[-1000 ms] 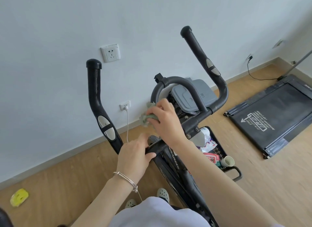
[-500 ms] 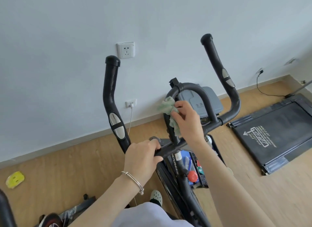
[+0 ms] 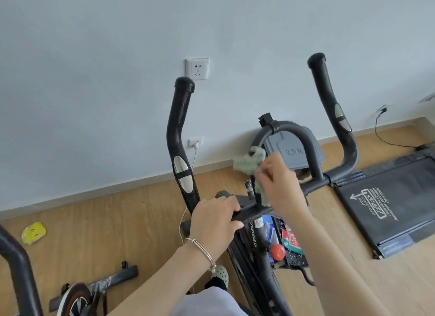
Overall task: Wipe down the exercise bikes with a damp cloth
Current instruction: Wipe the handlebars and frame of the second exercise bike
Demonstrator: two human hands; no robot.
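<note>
A pale wall [image 3: 94, 56] meets a wood floor [image 3: 117, 233]. The bike [image 3: 179, 127] stands close before the wall, both handles upright. A treadmill [image 3: 388, 202] lies flat to its right, and part of a second bike [image 3: 18, 264] shows far left. The left hand [image 3: 213, 218], palm down, grips the crossbar [image 3: 249, 213] with fingers curled over it. The right hand [image 3: 280, 186], blurred, pinches the green cloth [image 3: 247, 162] against the left leg of the loop bar [image 3: 303, 132]. A cluttered basket [image 3: 294, 260] sits below the crossbar. A socket [image 3: 197, 69] is on the wall.
</note>
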